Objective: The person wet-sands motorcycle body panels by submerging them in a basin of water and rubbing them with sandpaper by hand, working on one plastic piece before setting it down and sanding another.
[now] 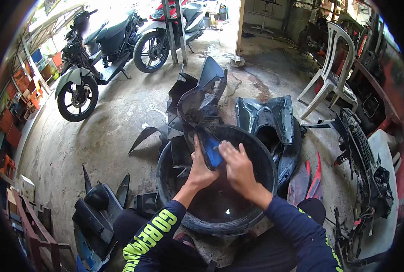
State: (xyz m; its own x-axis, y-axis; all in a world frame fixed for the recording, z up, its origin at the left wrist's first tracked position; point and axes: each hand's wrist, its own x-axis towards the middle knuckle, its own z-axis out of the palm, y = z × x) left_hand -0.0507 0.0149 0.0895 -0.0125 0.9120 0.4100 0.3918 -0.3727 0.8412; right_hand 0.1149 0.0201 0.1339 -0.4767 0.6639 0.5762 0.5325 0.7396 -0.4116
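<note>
My left hand (202, 171) grips the lower end of a dark motorcycle fairing panel (197, 106), one finger stretched up along its side. The panel stands tilted over a large black tub (163, 181) with murky water in it. My right hand (236, 165) is pressed to the panel's edge beside a shiny blue patch (213, 153). Its fingers are together and bent and its thumb sticks up; whatever may be under the fingertips is hidden. More dark plastic panels are behind and beside the held one, at the tub's far rim.
Grey fairing pieces (263, 113) lie right of the tub, and black ones (100, 211) at the left. Red-and-black strips (313, 179) are near my right knee. A motorcycle frame part (365, 163), a plastic chair (333, 68) and two parked scooters (106, 50) stand farther out.
</note>
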